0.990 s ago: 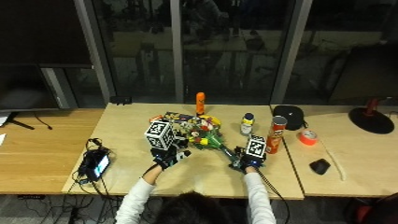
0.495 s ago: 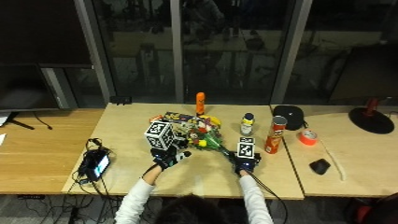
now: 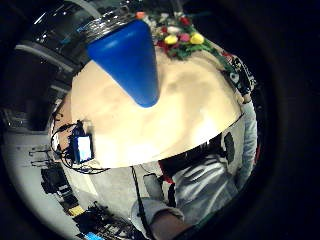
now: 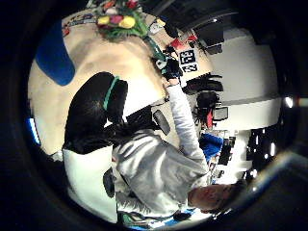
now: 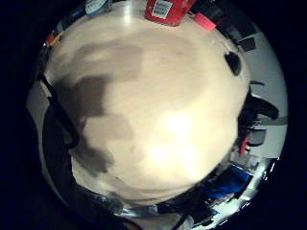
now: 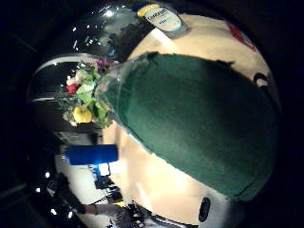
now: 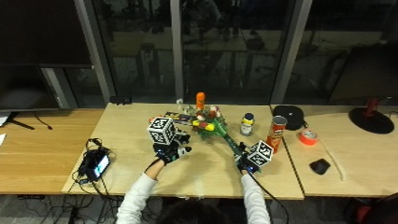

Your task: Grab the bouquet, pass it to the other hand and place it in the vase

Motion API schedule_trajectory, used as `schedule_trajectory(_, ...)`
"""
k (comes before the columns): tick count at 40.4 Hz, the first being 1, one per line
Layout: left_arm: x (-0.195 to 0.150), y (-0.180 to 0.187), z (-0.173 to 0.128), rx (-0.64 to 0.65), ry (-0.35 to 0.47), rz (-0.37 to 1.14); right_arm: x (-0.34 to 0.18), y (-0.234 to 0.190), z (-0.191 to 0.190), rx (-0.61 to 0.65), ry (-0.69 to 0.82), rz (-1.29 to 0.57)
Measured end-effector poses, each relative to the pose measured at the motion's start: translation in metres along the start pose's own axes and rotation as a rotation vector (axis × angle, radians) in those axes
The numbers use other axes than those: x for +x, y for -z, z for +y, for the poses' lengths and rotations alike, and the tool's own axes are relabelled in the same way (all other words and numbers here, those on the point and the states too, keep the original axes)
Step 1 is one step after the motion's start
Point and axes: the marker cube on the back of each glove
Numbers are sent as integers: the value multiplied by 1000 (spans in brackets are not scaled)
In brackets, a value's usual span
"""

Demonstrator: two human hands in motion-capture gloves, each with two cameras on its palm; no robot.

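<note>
Bouquet (image 7: 211, 127): lies slanted on the counter (image 7: 205, 172), flower heads toward 11 o'clock, green stem wrap toward 5 o'clock.
Right hand (image 7: 249, 161): fingers curled round the bouquet's stem end; the green wrap fills its thumb-side palm view.
Left hand (image 7: 169, 150): at 9 o'clock of the bouquet, apart from it; whether its fingers are curled or straight cannot be told.
Vase (image 3: 131, 62): blue, on the counter beside the flowers; nothing shows in it.
Containers: a red can (image 7: 274, 132) and a small bottle (image 7: 247, 124) at 2 o'clock of the right hand.
</note>
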Motion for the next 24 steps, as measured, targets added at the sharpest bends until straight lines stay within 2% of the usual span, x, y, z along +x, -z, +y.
schedule_trajectory(6,7,3,-21,16,-13,92,-25,28,4,36,-8,-260)
schedule_trajectory(9,14,8,-34,73,-19,142,-45,47,1,81,0,-380)
schedule_trajectory(17,39,27,-63,247,-35,223,-100,51,-14,27,110,-831)
schedule_trajectory(20,54,35,-74,304,-69,362,-125,57,-8,30,150,-946)
schedule_trajectory(24,74,43,-98,356,-148,722,-161,64,8,28,220,-1095)
